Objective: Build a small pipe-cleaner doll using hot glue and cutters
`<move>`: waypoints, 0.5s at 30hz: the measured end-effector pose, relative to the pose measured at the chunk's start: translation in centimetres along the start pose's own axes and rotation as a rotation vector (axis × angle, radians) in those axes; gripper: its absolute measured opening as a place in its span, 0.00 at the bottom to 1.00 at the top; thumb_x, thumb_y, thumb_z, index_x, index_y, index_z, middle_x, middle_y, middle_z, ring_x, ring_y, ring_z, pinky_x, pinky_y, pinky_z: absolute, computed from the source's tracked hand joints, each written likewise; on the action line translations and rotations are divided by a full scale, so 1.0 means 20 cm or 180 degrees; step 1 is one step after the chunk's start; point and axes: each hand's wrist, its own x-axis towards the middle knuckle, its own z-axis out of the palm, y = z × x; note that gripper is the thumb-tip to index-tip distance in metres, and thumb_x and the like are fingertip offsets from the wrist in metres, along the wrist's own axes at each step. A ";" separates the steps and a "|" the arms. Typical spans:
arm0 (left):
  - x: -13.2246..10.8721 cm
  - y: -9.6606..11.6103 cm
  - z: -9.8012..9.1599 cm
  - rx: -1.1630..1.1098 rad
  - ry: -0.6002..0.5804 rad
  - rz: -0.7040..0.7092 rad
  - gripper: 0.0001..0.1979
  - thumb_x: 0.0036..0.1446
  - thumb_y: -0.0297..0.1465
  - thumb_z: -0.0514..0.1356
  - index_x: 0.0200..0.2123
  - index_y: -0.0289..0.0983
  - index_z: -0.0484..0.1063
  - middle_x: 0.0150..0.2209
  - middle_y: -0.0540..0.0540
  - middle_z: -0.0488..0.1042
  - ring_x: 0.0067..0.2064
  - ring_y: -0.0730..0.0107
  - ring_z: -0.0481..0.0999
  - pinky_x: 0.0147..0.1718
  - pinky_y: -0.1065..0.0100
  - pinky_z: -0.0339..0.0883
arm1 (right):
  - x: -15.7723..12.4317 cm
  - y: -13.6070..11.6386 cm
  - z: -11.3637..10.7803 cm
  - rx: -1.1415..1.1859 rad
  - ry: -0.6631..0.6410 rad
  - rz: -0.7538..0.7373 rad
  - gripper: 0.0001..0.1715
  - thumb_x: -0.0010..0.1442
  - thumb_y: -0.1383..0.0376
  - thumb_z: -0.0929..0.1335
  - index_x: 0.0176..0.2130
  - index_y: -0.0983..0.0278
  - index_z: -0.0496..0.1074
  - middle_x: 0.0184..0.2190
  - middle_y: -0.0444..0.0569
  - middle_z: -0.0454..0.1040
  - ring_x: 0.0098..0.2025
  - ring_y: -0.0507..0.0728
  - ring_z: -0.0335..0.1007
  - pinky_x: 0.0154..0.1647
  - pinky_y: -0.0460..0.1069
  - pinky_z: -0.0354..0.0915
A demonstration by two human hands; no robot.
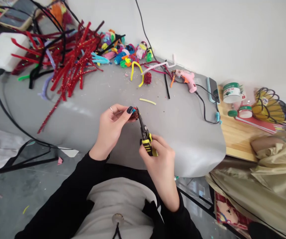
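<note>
My left hand [113, 124] pinches a small dark-red fuzzy piece [134, 116] with a bit of blue at its top; my fingers cover most of it. In my right hand [159, 159] is a pair of long-nose pliers [146, 136] with black jaws and yellow-black handles. The tips of the jaws touch or overlap the right edge of the red piece; whether they are closed on it I cannot tell. Beyond my hands lie a short pale-yellow pipe cleaner [147, 101], a red tinsel coil [147, 78] and a bent yellow pipe cleaner [133, 70].
Red tinsel pipe cleaners [76, 63] are heaped at the left near a white box [4, 53]. Small colourful figures [125, 53] sit along the back. A pink glue gun [187, 79] with its cable and a phone [212, 89] are at the right. Another person's arm [269, 142] rests at far right.
</note>
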 end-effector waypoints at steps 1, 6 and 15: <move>-0.01 0.00 0.00 0.0000 0.0030 0.0014 0.27 0.43 0.51 0.81 0.33 0.37 0.79 0.34 0.46 0.83 0.36 0.64 0.84 0.40 0.63 0.83 | 0.00 0.01 0.00 0.0008 -0.0056 0.0004 0.14 0.62 0.65 0.68 0.25 0.59 0.64 0.38 0.50 0.79 0.32 0.54 0.71 0.37 0.49 0.69; -0.04 -0.02 -0.01 0.0061 0.0019 -0.0008 0.28 0.42 0.52 0.81 0.33 0.37 0.79 0.34 0.46 0.83 0.36 0.64 0.84 0.39 0.64 0.83 | -0.06 0.04 0.01 -0.0563 0.0194 -0.0130 0.09 0.63 0.65 0.68 0.29 0.60 0.72 0.47 0.56 0.73 0.48 0.62 0.72 0.48 0.57 0.72; -0.02 -0.06 0.02 0.0249 -0.0148 -0.0123 0.28 0.44 0.52 0.80 0.34 0.36 0.79 0.35 0.45 0.84 0.39 0.60 0.86 0.41 0.61 0.85 | -0.08 0.06 -0.03 -0.1142 -0.0262 0.0418 0.14 0.70 0.61 0.65 0.30 0.58 0.65 0.27 0.45 0.68 0.26 0.56 0.63 0.28 0.51 0.51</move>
